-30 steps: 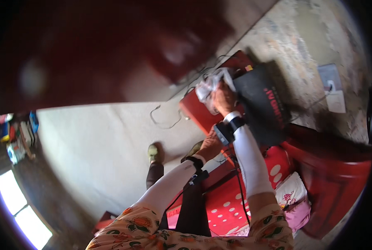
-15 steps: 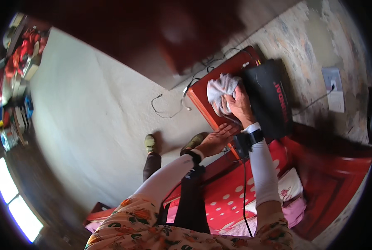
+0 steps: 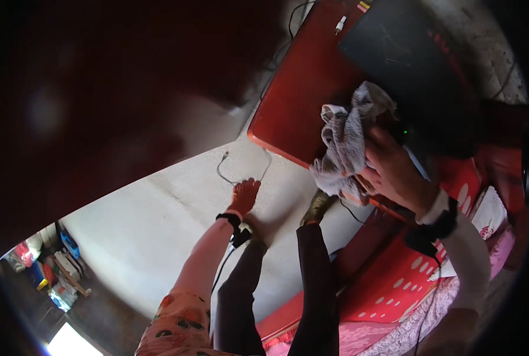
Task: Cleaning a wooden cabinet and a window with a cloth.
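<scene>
Right hand (image 3: 398,175) was clamped on bunched cloth (image 3: 349,139), which I judged better spread flat on the red surface (image 3: 303,86) toward eleven o'clock; left hand (image 3: 244,197) looked empty, uncurled.

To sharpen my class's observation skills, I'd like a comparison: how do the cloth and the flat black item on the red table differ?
Colour: the cloth is mottled greyish white; the black item is dark, with faint red marks.
Shape: the cloth is bunched in folds, while the black item lies flat.
Size: the cloth looks smaller than the black item.
Both are at the red table, near the right hand.
</scene>
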Available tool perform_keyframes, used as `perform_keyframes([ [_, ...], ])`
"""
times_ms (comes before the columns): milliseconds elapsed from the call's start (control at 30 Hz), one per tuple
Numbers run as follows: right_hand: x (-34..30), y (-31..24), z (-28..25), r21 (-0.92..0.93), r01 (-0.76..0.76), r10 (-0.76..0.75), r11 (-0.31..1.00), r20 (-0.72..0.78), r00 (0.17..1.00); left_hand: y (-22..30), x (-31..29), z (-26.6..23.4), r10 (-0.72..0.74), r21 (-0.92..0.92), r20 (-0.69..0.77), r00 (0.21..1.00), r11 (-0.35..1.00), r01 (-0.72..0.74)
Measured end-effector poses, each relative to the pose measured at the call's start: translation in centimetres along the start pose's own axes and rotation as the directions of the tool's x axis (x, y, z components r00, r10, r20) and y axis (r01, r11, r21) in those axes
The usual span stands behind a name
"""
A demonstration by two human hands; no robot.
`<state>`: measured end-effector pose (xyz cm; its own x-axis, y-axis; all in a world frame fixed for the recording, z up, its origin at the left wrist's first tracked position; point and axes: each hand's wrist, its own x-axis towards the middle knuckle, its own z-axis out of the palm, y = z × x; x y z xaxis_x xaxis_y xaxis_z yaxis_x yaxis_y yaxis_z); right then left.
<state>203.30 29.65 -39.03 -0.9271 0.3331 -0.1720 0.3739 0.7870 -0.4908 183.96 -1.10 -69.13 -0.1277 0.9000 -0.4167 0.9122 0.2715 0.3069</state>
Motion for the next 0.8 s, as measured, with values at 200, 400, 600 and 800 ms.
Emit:
perform_keyframes([
  [200,1.4,-0.1,0.5,-0.134,0.022,-0.004,0.991,0.132,0.991,-4.3,9.9,7.2,0.294,0.339,-0.323,0.900,0.923,-0.180],
  [400,1.6,0.6,1.4,0.077,-0.299,0.265,0.951,0.291,0.919,-6.6,16.3,14.2,0.104,-0.233,-0.383,0.918,0.951,-0.205],
  [600,1.8,0.4,-0.2,-0.124,-0.015,0.049,0.992,0.269,0.962,-5.8,16.7,14.2,0.094,-0.273,-0.390,0.916,0.938,-0.213],
  [800,1.3,0.6,-0.2,-0.121,0.054,-0.034,0.991,0.160,0.987,-3.6,8.1,5.4,0.384,0.126,-0.038,0.923,0.918,-0.376],
])
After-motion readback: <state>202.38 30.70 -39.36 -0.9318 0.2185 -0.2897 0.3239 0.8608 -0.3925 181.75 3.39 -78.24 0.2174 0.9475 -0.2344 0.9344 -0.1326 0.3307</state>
